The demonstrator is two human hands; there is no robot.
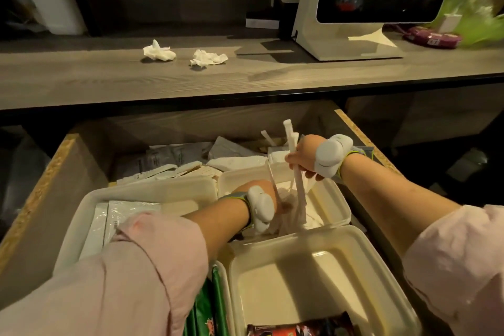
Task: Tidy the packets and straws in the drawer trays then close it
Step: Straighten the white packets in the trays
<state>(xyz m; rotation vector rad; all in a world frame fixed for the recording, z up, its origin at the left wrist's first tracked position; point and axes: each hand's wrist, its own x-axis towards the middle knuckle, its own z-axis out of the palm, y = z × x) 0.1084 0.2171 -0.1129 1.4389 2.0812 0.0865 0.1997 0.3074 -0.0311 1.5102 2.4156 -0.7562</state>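
Gripping a bundle of straws (290,142) upright over the rear right tray (336,200), the right hand (303,156) should probably lower them level, ends aligned; the left hand (259,190) reaches into that tray, its grip unclear.

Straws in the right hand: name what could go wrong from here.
1. The right hand grips the straws as a fanned bunch; some may slip and fall outside the tray.
2. Straws left standing upright could catch the counter edge when the drawer closes.

Straws (290,142), seemingly wrapped, upright over tray (335,197)
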